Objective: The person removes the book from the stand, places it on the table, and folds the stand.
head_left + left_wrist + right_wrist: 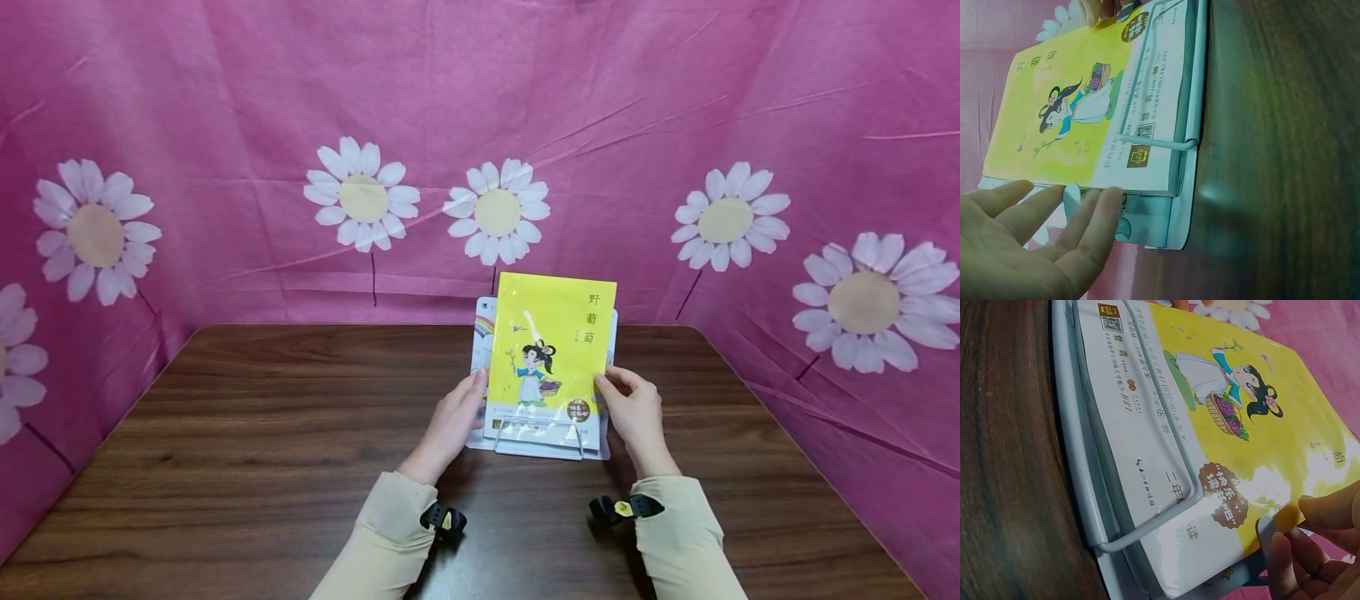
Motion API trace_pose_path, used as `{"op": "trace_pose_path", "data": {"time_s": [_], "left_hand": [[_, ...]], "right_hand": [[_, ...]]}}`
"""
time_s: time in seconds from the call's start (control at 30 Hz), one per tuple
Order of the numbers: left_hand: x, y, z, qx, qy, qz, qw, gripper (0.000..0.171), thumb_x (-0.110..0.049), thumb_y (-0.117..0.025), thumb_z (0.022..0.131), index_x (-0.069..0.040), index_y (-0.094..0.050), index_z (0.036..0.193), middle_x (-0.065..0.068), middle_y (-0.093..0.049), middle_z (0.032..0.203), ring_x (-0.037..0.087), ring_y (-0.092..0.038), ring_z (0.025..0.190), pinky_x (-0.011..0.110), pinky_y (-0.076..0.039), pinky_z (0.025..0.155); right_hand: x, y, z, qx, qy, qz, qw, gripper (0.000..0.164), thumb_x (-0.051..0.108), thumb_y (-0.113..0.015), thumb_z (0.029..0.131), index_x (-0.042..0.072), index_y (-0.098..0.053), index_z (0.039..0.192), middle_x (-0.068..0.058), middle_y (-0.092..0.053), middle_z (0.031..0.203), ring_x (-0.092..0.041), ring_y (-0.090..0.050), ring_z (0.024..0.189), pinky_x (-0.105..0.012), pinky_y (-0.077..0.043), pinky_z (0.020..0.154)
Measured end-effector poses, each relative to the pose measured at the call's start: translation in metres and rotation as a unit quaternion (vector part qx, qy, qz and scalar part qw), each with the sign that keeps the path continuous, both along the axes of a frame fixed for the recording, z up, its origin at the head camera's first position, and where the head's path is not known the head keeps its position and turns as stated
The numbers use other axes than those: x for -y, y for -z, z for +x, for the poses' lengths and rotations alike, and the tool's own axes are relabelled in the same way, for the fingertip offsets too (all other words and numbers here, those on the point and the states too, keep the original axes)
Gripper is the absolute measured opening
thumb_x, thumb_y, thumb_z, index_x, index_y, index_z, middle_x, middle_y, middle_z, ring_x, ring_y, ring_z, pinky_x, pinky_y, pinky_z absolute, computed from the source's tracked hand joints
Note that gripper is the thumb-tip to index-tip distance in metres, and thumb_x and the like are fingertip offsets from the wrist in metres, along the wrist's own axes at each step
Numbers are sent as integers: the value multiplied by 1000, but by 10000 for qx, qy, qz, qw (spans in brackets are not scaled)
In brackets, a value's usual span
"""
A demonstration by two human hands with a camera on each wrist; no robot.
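A yellow picture-covered book (555,333), showing a girl with a basket of grapes, leans upright on a pale blue book stand (482,358). The stand's backboard has a rainbow print, and its wire holder (1154,525) crosses the lower front of the cover. My left hand (450,421) is at the book's left side, its fingers extended along the edge in the left wrist view. At the opposite edge, my right hand (637,417) pinches the book, thumb on the front and fingers partly hidden behind. A small grey tab (1265,537) of the stand shows beside those fingers.
The stand rests on a dark wood-grain table (262,450), towards its far edge. Pink cloth (247,100) with large white daisies hangs behind and at both sides. Each wrist wears a black strap (626,508) over a beige sleeve (682,525).
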State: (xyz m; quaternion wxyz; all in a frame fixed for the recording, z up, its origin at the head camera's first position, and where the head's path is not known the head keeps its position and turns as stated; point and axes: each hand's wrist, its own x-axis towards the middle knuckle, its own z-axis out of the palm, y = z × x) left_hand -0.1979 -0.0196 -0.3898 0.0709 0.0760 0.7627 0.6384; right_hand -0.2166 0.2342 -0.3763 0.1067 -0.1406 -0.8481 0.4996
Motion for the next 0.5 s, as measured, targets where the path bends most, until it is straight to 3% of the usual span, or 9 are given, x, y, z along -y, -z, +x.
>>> {"op": "trace_pose_path", "data": {"time_s": [0.17, 0.33, 0.5], "left_hand": [[-1, -1, -2, -120, -18, -120, 9999, 65, -57, -29, 104, -14, -40, 152, 14, -53, 145, 29, -54, 122, 50, -47, 101], [-3, 0, -3, -362, -308, -163, 9987, 61, -54, -35, 103, -13, -48, 148, 12, -56, 141, 28, -44, 127, 52, -34, 110], [-6, 1, -6, -718, -593, -454, 9946, 51, -37, -53, 102, -5, -53, 142, 14, -55, 142, 29, -43, 128, 50, -40, 107]], "right_hand": [[0, 0, 0, -78, 33, -78, 9999, 42, 18, -58, 100, -1, -56, 137, -22, -61, 127, -23, -56, 103, -17, -54, 72], [2, 0, 0, -220, 139, -109, 9996, 41, 15, -61, 98, -2, -59, 135, -23, -63, 122, -20, -56, 100, -12, -50, 68], [4, 1, -1, -444, 219, -168, 9986, 40, 11, -64, 95, -3, -60, 132, -24, -65, 115, -9, -56, 87, -10, -49, 66]]}}
